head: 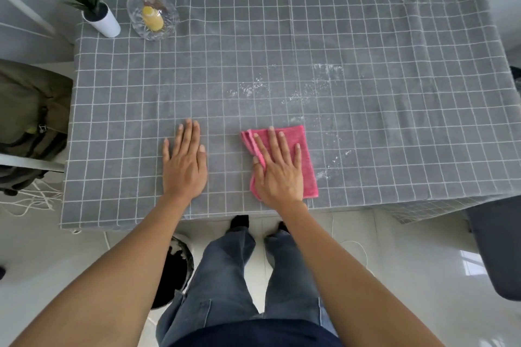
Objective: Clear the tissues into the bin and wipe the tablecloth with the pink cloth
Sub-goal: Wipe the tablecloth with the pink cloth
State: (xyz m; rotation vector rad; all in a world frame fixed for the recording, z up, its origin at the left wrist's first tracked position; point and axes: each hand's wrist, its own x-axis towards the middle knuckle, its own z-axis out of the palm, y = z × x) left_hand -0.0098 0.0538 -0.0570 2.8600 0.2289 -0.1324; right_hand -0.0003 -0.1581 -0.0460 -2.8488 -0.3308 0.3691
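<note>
My arms are bare from the elbows down, no sleeves, watch or rings showing on my left hand (184, 166) or right hand (277, 175). I wear faded blue-grey jeans (225, 276), a dark navy top (253, 335) and black shoes (239, 222).

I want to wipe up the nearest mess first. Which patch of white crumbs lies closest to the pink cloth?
The scattered patch just right of the pink cloth, near the table's front edge. The other patches lie farther back on the tablecloth.

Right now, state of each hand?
Left hand: open, flat on the tablecloth, holding nothing.
Right hand: open, fingers straight, pressing the pink cloth onto the tablecloth.
</note>
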